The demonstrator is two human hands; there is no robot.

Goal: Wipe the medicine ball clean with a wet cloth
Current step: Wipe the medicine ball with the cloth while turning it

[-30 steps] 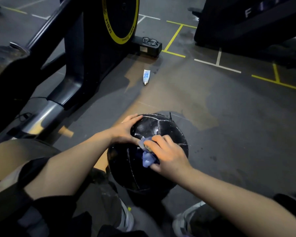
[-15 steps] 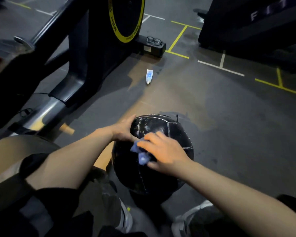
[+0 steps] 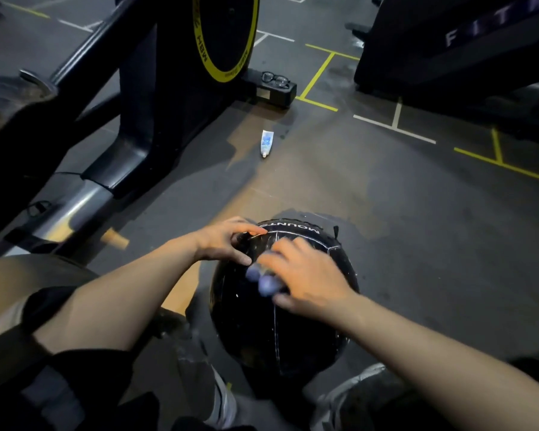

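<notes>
A black medicine ball (image 3: 262, 331) with pale seams and white lettering sits on the floor between my feet. My left hand (image 3: 223, 241) rests on its upper left side, fingers spread over the top seam. On the top of the ball my right hand (image 3: 305, 279) holds a small blue cloth (image 3: 263, 279) and presses it against the surface. The cloth and right fingers are blurred by motion, and most of the cloth is hidden under the palm.
A black exercise machine (image 3: 143, 98) with a yellow-rimmed wheel (image 3: 224, 35) stands at the left. Glasses (image 3: 274, 79) lie on its base block. A small white tube (image 3: 266, 143) lies on the dark floor ahead. Another black machine (image 3: 461, 51) stands at the upper right.
My right hand with the cloth has slid up and leftward over the ball's top. The ball has turned so its white lettering shows, and my left fingers have spread further over the top.
</notes>
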